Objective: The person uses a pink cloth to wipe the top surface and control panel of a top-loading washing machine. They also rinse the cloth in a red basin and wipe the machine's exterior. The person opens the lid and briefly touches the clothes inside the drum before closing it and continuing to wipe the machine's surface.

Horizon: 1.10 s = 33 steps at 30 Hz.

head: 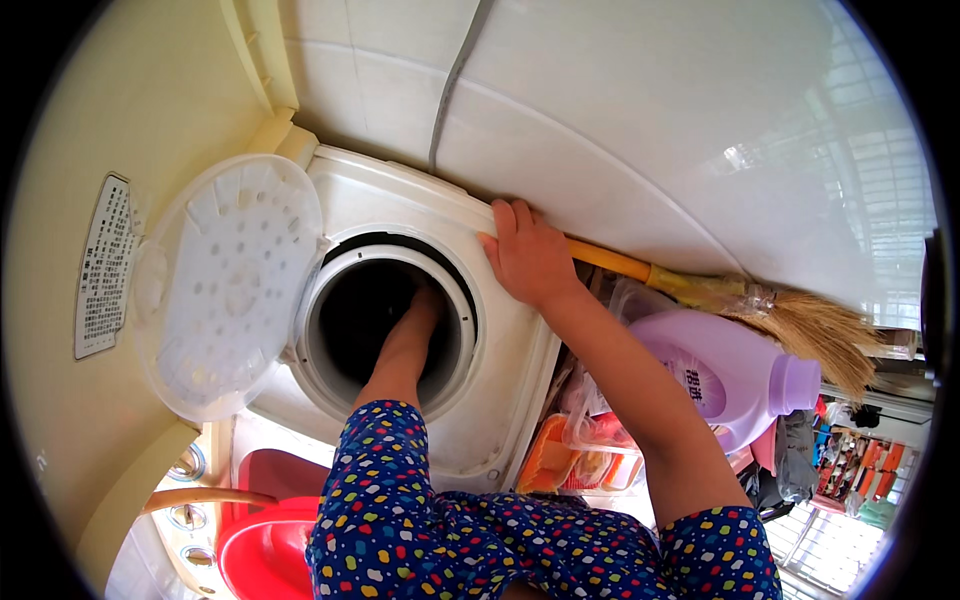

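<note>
My left forearm reaches down into the dark spin tub (455,375) of a white twin-tub washing machine (517,375). My left hand (427,298) is mostly lost in the shadow inside, so its fingers and anything in them are hidden. On the machine's top, at the edge by the wall, rests my right hand (531,255), thumb apart from the fingers and nothing visibly held. A translucent perforated inner lid (236,289) stands raised at the left of the tub opening.
A cream outer lid (172,97) bearing a printed label (105,266) stands up at left. Red plastic basin (262,551) and control knobs (187,516) are below. At right are a straw broom (814,330), a purple detergent bottle (720,367) and an orange basket (547,454). White tiled wall (600,97) borders the machine.
</note>
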Available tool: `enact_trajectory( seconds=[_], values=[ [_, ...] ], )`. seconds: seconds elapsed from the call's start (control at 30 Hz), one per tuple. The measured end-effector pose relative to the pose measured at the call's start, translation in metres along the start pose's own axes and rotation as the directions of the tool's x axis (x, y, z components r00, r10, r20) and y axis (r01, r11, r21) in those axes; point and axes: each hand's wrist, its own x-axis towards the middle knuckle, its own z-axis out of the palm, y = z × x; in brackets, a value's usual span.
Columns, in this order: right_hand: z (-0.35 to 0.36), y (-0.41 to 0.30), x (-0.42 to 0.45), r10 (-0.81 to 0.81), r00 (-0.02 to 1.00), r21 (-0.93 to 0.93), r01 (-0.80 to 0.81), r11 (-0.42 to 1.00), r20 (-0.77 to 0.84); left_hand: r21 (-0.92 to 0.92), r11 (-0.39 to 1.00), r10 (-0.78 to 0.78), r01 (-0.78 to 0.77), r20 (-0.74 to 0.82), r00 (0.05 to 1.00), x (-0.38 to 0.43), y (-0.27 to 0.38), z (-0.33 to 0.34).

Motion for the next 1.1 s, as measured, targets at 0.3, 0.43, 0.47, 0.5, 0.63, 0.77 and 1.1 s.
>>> enact_trajectory(
  seconds=[0.3,0.43,0.47,0.5,0.63,0.77,1.1],
  values=[
    [-0.003,-0.001,0.001,0.033,0.998,-0.048,-0.03,0.998,0.061,0.064,0.985,0.157,-0.161,0.063,0.986,-0.031,0.0,-0.01],
    [0.001,0.001,0.0,0.019,0.999,-0.049,-0.017,0.999,0.038,0.075,0.973,0.213,-0.218,0.07,0.975,-0.079,-0.012,-0.043],
    [0.001,0.001,0.0,0.008,0.999,-0.049,-0.007,0.999,0.032,-0.066,0.972,0.224,-0.227,-0.045,0.974,-0.083,-0.021,-0.041],
    [0.003,0.004,-0.002,0.014,1.0,-0.047,-0.013,0.999,0.015,-0.151,0.964,0.206,-0.22,-0.105,0.973,-0.109,-0.018,-0.07],
    [0.004,0.004,-0.003,0.0,1.0,-0.052,-0.001,0.999,-0.021,-0.332,0.921,0.11,-0.203,-0.276,0.955,-0.169,-0.024,-0.099],
    [0.006,0.004,0.0,-0.013,0.999,-0.063,0.011,0.998,-0.037,-0.438,0.875,0.034,-0.208,-0.373,0.927,-0.22,-0.021,-0.121],
    [0.006,0.003,0.0,-0.004,0.999,-0.075,0.001,0.997,-0.034,-0.649,0.67,-0.061,-0.36,-0.532,0.845,-0.352,0.0,-0.226]
  ],
)
